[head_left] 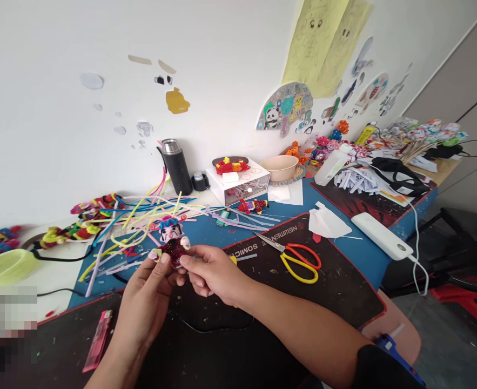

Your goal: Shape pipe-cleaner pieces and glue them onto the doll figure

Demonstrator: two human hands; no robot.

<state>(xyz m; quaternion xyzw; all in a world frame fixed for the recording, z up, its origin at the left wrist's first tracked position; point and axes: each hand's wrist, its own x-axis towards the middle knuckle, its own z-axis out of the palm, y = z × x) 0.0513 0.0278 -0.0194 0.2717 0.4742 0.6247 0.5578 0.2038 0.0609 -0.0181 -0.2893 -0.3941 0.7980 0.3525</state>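
Note:
Both hands hold a small pipe-cleaner doll (172, 240) above the black mat. It has a white face with dark markings, a pink and blue headpiece and a dark red body. My left hand (149, 283) pinches the body from the left, thumb in front. My right hand (212, 273) grips its lower right side between thumb and fingers. The doll's lower end is hidden behind the fingers. Scissors (299, 262) with one red and one yellow handle lie on the mat, right of my right hand.
Loose pipe cleaners (128, 219) spread behind my hands. A black thermos (177, 167) stands near the wall beside a white box (238, 181). A white power strip (382, 236) lies at right, and a pink packet (98, 341) at lower left. A blue glue gun (398, 356) sits at lower right.

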